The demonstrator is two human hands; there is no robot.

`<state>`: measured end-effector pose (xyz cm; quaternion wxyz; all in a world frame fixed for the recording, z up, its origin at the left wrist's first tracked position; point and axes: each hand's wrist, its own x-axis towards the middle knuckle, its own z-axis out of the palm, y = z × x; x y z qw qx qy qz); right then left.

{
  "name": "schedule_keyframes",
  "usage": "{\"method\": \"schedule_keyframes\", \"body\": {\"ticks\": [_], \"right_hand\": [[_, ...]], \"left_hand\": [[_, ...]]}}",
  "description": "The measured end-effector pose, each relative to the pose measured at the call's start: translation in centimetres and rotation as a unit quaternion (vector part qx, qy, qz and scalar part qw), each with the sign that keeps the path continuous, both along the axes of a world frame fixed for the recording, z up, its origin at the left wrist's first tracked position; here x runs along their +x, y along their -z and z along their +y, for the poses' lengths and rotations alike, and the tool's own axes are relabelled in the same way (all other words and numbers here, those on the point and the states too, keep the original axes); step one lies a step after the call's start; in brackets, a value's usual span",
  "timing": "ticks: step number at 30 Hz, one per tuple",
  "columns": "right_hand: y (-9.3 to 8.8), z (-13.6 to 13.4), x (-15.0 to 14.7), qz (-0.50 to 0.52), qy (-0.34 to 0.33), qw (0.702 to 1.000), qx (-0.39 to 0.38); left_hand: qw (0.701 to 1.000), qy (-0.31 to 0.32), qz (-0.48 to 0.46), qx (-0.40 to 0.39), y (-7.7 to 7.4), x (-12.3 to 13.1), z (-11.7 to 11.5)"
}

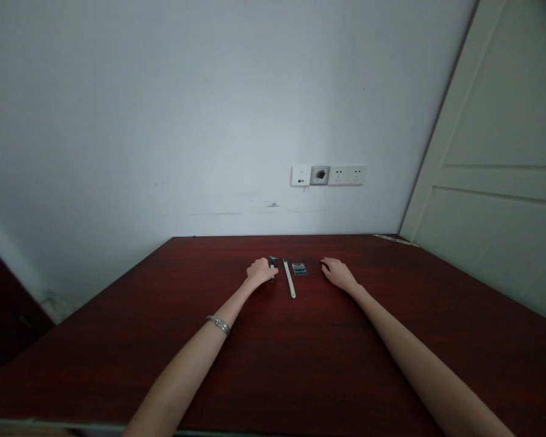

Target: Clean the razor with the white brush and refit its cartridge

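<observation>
My left hand (259,271), with a silver bracelet on its wrist, is closed around the dark handle of a razor (273,260). The razor's head points toward the wall, and part of its handle is hidden by my fingers. Just right of it lies a long, thin white strip-like tool (290,280) with a dark far tip; its exact kind is unclear. Beside that sits a small clear case (299,269) with green and dark parts inside. My right hand (340,275) rests on the tabletop to the right of the case, fingers loosely bent and apart, holding nothing.
A dark red wooden table (273,364) reaches back to a white wall (232,109). Sockets (347,175) and a silver-framed outlet (320,175) are on the wall. A pale panelled door (495,200) borders the right side. A light strip (395,240) lies at the table's far right corner.
</observation>
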<state>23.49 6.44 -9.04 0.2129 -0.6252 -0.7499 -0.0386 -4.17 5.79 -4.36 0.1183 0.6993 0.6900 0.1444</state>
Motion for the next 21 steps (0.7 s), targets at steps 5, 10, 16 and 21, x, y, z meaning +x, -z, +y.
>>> {"method": "schedule_keyframes", "body": {"ticks": [5,10,16,21], "right_hand": [[0.0,0.0,0.1,0.024,-0.006,1.0,0.005],[-1.5,-0.2,-1.8,0.18,-0.034,0.98,0.08],[-3.8,-1.5,-7.0,0.513,-0.123,0.849,0.029],[-5.0,-4.0,-9.8,0.701,-0.169,0.685,-0.102]], "left_hand": [[0.998,0.023,-0.043,0.034,-2.0,-0.4,-0.1],[0.99,0.027,-0.091,0.107,-3.6,0.2,-1.0],[0.975,0.059,-0.116,0.181,-3.8,2.2,-2.7],[0.953,0.129,-0.142,0.232,-3.5,3.7,-4.2]]}}
